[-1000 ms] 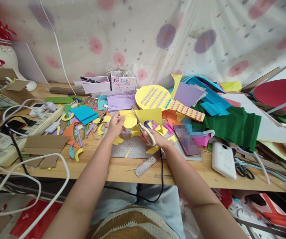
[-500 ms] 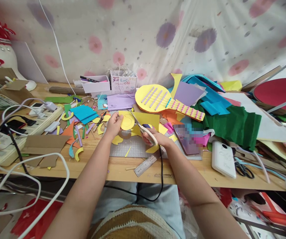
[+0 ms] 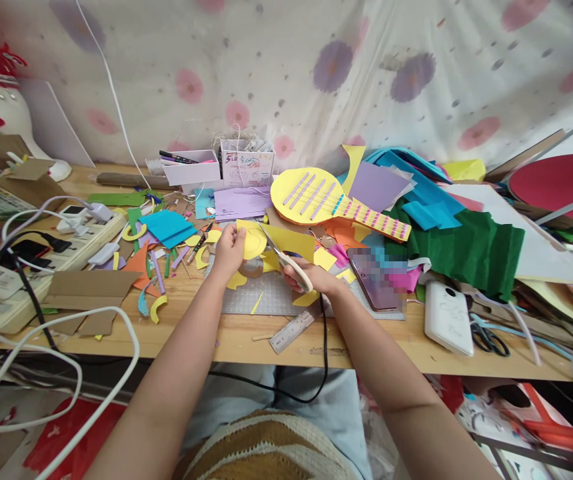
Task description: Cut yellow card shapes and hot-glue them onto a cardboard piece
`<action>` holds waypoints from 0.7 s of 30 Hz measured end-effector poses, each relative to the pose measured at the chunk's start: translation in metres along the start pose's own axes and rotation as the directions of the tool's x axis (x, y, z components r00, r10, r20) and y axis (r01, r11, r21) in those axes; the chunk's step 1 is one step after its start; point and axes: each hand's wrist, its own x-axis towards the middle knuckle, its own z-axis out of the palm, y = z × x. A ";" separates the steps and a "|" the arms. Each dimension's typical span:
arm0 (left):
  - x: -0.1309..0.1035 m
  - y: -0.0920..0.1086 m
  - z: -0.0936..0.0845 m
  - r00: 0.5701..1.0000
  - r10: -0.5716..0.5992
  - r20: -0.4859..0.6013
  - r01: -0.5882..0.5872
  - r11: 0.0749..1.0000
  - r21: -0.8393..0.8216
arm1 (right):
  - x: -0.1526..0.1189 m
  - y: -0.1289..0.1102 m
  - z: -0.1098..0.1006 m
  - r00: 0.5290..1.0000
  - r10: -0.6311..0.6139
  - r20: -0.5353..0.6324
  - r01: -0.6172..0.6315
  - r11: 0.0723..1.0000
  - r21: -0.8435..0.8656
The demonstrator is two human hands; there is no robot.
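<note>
My left hand (image 3: 230,252) pinches the left edge of a yellow sheet of paper (image 3: 289,241) that has a rounded, partly cut end with a curved line on it. In my right hand (image 3: 304,275) is a pair of scissors (image 3: 286,261) with pale handles, its blades pointing up and left at the paper beside the rounded part. Below both hands lies a grey cutting mat (image 3: 239,303) with yellow scraps on it. A metal ruler (image 3: 296,328) rests across the mat's front edge. Behind the hands, a yellow paper lute-like instrument (image 3: 306,197) with purple strips lies on the table.
A phone (image 3: 374,280), a white power bank (image 3: 448,319) and black-handled scissors (image 3: 489,337) lie to the right. Green crepe paper (image 3: 481,250) is heaped behind them. At left are a power strip (image 3: 11,307), cables and cardboard (image 3: 89,290). Colored paper scraps surround the mat.
Both hands, with the paper and the scissors, have shifted very slightly up and left. The yellow sheet's right part has tilted a little. Both grips are unchanged.
</note>
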 end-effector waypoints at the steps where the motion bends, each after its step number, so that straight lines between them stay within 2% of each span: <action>1: 0.000 0.000 0.000 1.000 -0.001 0.003 0.001 1.000 -0.010 | 0.000 0.000 0.000 1.000 0.002 0.000 -0.002 1.000 0.002; 6: -0.001 0.003 -0.001 1.000 -0.027 0.005 0.027 0.999 -0.025 | -0.001 0.002 -0.002 1.000 0.011 0.006 -0.011 1.000 0.006; 11: 0.000 0.002 -0.004 0.999 -0.031 0.006 0.031 0.999 0.011 | -0.002 0.004 -0.007 1.000 0.022 0.015 -0.021 0.998 -0.060; 17: 0.001 0.003 -0.008 1.000 -0.001 -0.006 0.001 0.998 0.056 | -0.006 -0.005 -0.005 0.999 0.029 0.016 -0.026 0.992 -0.124; 21: -0.001 0.007 -0.008 1.000 -0.023 0.007 0.022 0.998 0.065 | -0.008 -0.011 -0.003 1.000 0.030 0.008 -0.028 0.985 -0.172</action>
